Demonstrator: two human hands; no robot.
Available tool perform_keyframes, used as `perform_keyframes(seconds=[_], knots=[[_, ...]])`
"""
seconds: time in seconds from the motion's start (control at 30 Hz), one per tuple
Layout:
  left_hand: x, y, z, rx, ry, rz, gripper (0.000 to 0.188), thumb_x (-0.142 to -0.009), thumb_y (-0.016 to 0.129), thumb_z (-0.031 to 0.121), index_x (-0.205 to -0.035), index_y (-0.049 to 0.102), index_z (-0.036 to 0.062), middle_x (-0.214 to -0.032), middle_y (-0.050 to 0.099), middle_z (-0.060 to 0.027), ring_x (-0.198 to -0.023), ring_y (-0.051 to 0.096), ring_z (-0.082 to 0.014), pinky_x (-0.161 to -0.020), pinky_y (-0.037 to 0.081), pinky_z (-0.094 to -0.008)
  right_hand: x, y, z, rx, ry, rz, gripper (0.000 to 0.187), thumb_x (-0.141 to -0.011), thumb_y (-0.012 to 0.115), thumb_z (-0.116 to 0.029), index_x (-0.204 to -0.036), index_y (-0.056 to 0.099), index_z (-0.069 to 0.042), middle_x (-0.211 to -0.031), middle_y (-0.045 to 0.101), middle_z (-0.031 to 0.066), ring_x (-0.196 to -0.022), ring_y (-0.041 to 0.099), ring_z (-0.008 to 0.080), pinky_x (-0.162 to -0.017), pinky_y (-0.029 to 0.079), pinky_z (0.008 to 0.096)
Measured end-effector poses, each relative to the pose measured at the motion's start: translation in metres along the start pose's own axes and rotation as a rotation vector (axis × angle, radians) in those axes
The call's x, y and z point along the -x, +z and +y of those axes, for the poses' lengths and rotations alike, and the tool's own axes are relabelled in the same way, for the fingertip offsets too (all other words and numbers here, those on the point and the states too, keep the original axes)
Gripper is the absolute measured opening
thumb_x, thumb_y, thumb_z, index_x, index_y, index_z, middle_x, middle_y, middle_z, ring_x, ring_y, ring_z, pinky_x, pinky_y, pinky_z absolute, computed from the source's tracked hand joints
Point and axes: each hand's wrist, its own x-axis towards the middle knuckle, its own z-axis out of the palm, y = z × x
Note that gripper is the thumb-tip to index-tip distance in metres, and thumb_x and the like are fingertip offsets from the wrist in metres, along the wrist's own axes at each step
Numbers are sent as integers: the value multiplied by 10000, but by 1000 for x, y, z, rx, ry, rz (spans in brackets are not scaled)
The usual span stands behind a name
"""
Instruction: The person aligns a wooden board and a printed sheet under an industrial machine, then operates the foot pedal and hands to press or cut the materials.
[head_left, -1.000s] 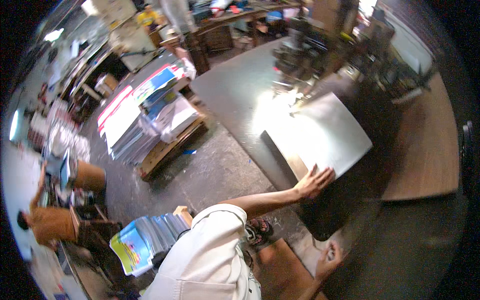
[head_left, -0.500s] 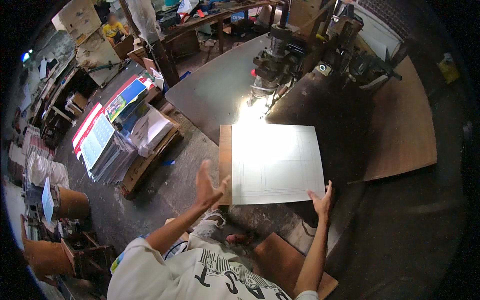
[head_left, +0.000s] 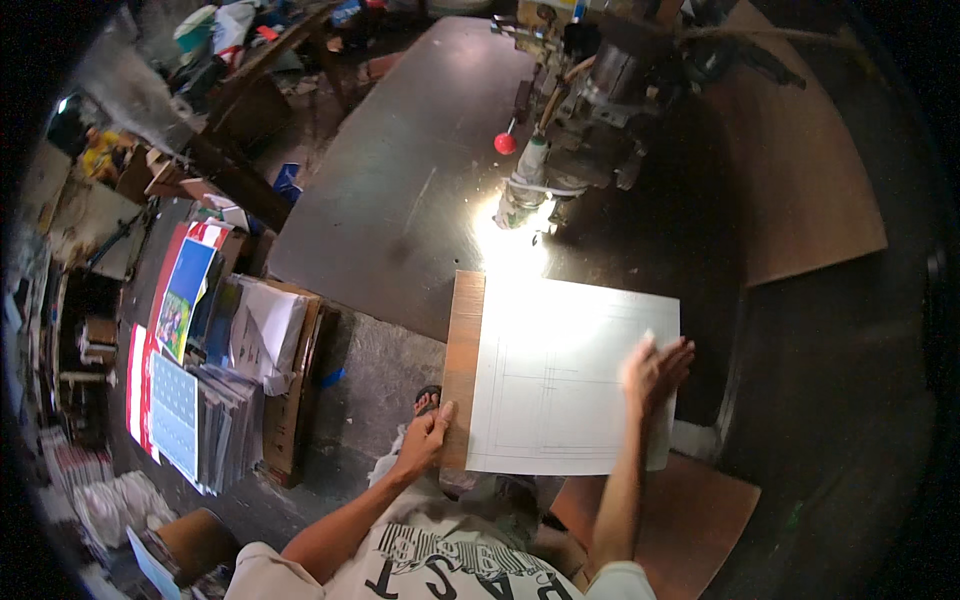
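Note:
A white sheet [head_left: 575, 415] with thin ruled lines lies over a brown wooden board [head_left: 462, 375], whose left strip stays bare. My left hand [head_left: 428, 437] is closed on the board's near left edge, thumb on top. Toward the right edge of the sheet, my right hand [head_left: 655, 372] is slightly blurred, its fingers stretched out and thumb apart. Whether it presses on the paper I cannot tell. Just beyond the sheet's far left corner stands a machine head [head_left: 535, 190] with a bright lamp glow and a red knob [head_left: 505, 144].
The dark metal table [head_left: 385, 215] stretches away behind the machine. A curved brown panel [head_left: 800, 170] stands at the right, and another brown board [head_left: 680, 520] lies low near me. Stacked printed sheets [head_left: 225, 420] sit at the left. A person in yellow [head_left: 102, 155] is far left.
My left hand has gone from open beside the board to gripping its edge. My right hand has moved from the near right corner up over the sheet. The view has shifted.

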Motion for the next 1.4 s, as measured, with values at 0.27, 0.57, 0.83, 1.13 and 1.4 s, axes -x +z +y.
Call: perform_keyframes(seconds=[0.27, 0.57, 0.83, 1.13, 1.4], knots=[[16, -36, 21, 62, -2, 28, 517, -1109, 483, 458, -958, 604, -21, -771, 485, 44, -737, 430, -87, -657, 393, -295, 156, -35, -259, -719, -1129, -667, 741, -1060, 481, -416, -1513, 351, 156, -1571, 352, 387, -1442, 413, 487, -1227, 334, 521], [13, -36, -11, 53, 20, 2, 487, -1101, 529, 399, -878, 570, -32, -692, 440, -17, -683, 394, -101, -604, 358, -320, 146, -27, -241, -213, -780, -515, 685, -1099, 406, -438, -1571, 350, 55, -1627, 385, 230, -1535, 318, 400, -1255, 118, 616], [18, -37, -4, 166, 46, -24, 465, -1099, 537, 388, -886, 573, -24, -711, 448, -12, -698, 400, -90, -609, 362, -302, 104, -42, -258, -175, -629, -776, 589, -1117, 399, -371, -1542, 423, 35, -1562, 473, 243, -1447, 467, 371, -1190, 343, 540], [11, -35, -9, 186, 14, -66, 500, -1088, 542, 442, -914, 570, -27, -739, 449, -10, -722, 411, -99, -639, 368, -303, 128, -25, -254, -180, -827, -644, 727, -1103, 410, -442, -1614, 231, 44, -1695, 233, 225, -1576, 225, 372, -1258, 212, 575], [13, -37, -18, -27, 83, 17, 629, -1104, 485, 463, -751, 491, -57, -624, 405, 1, -641, 357, -99, -551, 318, -350, 109, -31, -219, -271, -916, -711, 793, -1067, 433, -550, -1617, 274, -1, -1679, 272, 231, -1565, 254, 377, -1265, 180, 584]])
